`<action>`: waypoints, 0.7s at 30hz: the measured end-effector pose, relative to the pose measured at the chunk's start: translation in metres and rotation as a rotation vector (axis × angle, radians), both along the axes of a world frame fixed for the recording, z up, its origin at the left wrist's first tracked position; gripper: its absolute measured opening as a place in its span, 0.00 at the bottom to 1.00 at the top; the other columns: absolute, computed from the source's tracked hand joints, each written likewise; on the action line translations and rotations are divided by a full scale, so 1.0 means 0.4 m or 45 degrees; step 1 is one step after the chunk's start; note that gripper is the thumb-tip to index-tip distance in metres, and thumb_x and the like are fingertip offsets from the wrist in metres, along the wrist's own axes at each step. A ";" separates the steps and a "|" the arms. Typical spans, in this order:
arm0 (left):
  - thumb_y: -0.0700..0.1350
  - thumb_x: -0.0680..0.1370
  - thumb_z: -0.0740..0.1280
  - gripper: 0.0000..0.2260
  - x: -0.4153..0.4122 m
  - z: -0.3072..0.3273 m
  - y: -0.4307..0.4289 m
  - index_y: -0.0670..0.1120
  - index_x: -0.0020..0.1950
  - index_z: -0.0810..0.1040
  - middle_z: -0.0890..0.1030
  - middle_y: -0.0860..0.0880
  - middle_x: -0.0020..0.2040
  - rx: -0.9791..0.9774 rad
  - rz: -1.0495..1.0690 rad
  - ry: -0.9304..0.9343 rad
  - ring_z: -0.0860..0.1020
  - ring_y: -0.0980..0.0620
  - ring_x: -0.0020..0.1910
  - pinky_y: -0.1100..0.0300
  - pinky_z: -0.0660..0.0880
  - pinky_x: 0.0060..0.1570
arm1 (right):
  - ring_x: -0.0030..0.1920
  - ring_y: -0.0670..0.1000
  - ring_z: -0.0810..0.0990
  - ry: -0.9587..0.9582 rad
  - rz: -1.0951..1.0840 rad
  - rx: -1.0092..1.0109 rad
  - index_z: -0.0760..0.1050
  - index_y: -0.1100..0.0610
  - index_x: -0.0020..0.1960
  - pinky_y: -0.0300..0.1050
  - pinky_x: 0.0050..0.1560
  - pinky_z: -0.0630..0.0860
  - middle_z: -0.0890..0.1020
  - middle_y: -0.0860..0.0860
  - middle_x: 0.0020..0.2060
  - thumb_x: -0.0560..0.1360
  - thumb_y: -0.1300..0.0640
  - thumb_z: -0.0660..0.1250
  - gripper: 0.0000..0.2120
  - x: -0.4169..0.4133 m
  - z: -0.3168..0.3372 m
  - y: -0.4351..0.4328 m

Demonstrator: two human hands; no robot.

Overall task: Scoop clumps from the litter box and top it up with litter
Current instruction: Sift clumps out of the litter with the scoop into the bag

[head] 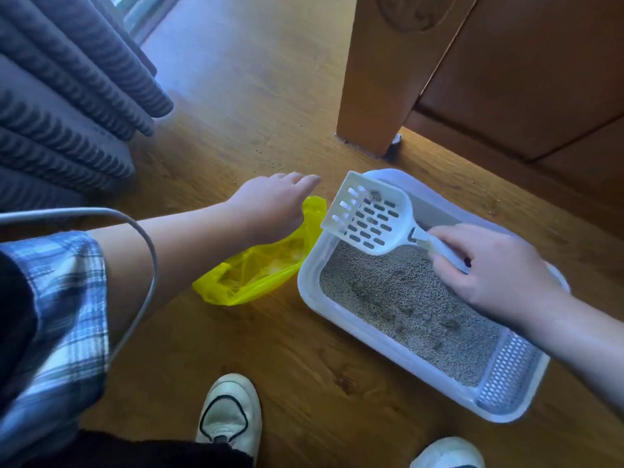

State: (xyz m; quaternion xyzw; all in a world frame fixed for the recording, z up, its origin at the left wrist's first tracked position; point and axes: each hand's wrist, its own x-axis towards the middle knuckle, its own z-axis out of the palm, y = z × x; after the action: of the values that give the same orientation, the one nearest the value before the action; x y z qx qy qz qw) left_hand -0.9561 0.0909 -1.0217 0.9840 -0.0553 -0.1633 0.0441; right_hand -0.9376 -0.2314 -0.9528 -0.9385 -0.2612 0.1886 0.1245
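Observation:
A white litter box [341,314] sits on the wooden floor, filled with grey litter [398,295] that shows several darker clumps. My right hand [493,271] grips the handle of a white slotted scoop [368,214], raised over the box's far end with a small clump on it. A yellow plastic bag [250,275] lies open on the floor just left of the box. My left hand [273,204] reaches over the bag's far edge; whether its fingers hold the bag is hidden.
A wooden furniture leg [374,79] and cabinet stand behind the box. Grey curtains [67,89] hang at the left. Loose litter grains [270,160] dot the floor beyond the bag. My two white shoes [229,413] are at the bottom. A grey cable [148,251] loops over my left arm.

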 end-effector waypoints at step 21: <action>0.44 0.76 0.57 0.28 -0.190 0.002 0.260 0.52 0.77 0.58 0.72 0.47 0.68 0.118 0.327 0.248 0.74 0.42 0.63 0.47 0.74 0.48 | 0.42 0.55 0.72 -0.418 0.880 -0.444 0.79 0.48 0.53 0.47 0.33 0.58 0.71 0.48 0.39 0.71 0.61 0.63 0.14 -0.031 -0.104 0.462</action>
State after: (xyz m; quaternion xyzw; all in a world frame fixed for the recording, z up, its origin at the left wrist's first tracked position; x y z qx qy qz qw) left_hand -1.0322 0.1948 -1.0209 0.9635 0.0829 -0.2535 0.0241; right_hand -0.9501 -0.0467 -0.9942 -0.8202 -0.5412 0.1086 -0.1501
